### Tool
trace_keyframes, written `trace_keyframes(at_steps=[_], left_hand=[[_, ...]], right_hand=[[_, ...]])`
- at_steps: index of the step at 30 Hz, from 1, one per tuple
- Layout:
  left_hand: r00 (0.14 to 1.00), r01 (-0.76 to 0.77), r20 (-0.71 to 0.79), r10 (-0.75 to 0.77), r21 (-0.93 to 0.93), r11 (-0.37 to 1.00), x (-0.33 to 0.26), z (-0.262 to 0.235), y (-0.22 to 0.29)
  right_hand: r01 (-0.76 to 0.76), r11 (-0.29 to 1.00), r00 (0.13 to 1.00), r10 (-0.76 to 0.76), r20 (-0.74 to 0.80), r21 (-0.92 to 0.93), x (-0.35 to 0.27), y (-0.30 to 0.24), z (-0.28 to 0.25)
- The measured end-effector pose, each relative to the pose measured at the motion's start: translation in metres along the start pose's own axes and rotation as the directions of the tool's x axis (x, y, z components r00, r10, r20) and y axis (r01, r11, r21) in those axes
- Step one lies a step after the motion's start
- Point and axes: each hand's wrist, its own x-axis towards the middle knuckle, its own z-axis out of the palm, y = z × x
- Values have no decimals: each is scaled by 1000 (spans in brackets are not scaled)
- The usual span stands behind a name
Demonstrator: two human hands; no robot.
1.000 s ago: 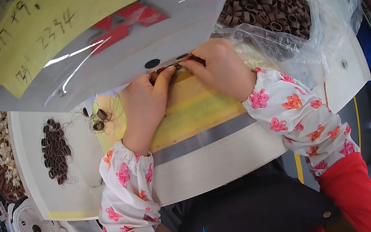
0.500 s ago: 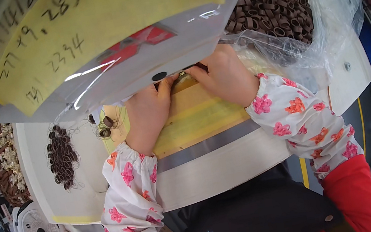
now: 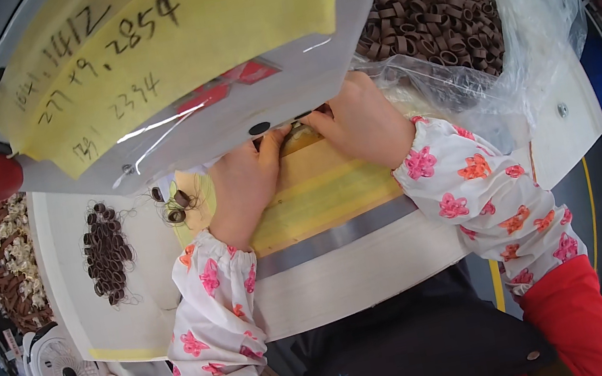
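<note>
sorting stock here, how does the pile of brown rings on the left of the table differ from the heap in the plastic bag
The small pile of brown rings lies loose on the bare white table, left of the left hand. The big heap of rings sits inside a clear plastic bag, beyond the right hand, and holds far more. The small pile trails thin wire strands. Both look like the same dark brown rings.

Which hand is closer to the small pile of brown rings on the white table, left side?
Left. The left hand lies on the yellow board, a short way right of the small pile of brown rings; the right hand is farther right, beyond it.
</note>
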Motion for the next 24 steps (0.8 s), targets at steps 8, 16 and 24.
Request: trace_keyframes(at_steps=[8, 16, 24], left_hand=[[997, 67, 41, -66, -13, 998, 0, -4, 3], [977, 194, 87, -194, 5, 981, 1, -7, 12], [997, 72, 34, -71, -32, 997, 1, -4, 11]], right_hand=[[-15, 999, 1000, 15, -8, 39, 2, 1, 5], [-1, 1000, 1000, 1, 28, 0, 3, 2, 3], [-50, 997, 998, 48, 39, 59, 1, 7, 4]])
